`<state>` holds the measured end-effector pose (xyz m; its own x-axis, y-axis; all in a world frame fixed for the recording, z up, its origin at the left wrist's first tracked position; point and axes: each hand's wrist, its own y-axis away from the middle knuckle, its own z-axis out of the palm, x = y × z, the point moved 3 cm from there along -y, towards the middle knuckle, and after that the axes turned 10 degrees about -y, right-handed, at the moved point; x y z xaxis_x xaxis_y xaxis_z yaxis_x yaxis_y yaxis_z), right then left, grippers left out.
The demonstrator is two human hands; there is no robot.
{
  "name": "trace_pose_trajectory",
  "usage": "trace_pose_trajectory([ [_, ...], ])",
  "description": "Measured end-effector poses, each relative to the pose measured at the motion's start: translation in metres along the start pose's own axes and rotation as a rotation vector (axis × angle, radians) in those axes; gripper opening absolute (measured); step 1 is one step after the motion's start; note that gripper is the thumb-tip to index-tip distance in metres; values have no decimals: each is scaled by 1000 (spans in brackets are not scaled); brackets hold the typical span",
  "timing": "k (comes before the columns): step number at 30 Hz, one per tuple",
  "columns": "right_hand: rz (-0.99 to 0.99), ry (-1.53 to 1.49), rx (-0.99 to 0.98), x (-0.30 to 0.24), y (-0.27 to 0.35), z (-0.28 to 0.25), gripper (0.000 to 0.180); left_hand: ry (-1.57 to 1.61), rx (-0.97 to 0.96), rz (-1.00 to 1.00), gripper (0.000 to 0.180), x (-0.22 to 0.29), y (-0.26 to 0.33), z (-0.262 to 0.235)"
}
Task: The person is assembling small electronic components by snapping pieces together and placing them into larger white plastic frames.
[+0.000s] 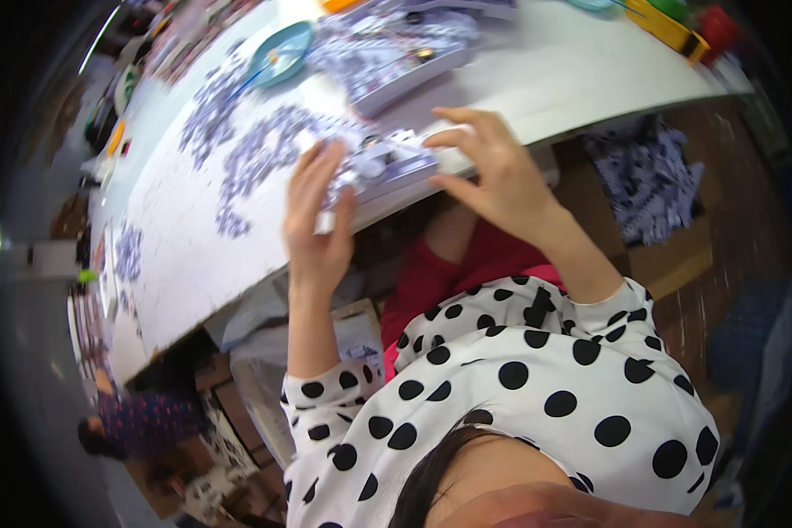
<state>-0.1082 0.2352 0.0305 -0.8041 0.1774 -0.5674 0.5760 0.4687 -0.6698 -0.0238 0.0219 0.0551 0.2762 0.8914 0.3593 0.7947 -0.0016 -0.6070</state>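
**Both hands closing on the small parts at the table's near edge**

While the white table [519, 84] is stretching away up the picture, the cluster of small white-and-purple parts [387, 158] is lying right at its near edge, directly between the two hands. The left hand [319, 220] is pinching a small white piece, fingers curled around it. The right hand [493, 172] is hovering half-open, fingertips touching the cluster's right end. The cluster's long axis is running left to right, so each hand is sitting at one end, about equally near.
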Motion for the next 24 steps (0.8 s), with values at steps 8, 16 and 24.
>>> trace_pose_trajectory([
  [8, 100, -233, -11, 13, 18, 41, 18, 240, 403, -378, 32, -59, 40, -6],
  [16, 198, -530, 116, -13, 49, -32, 15, 311, 452, -530, 32, -82, 46, 3],
  [24, 322, -114, 439, -13, 97, -178, 15, 96, 454, -511, 30, -76, 45, -15],
])
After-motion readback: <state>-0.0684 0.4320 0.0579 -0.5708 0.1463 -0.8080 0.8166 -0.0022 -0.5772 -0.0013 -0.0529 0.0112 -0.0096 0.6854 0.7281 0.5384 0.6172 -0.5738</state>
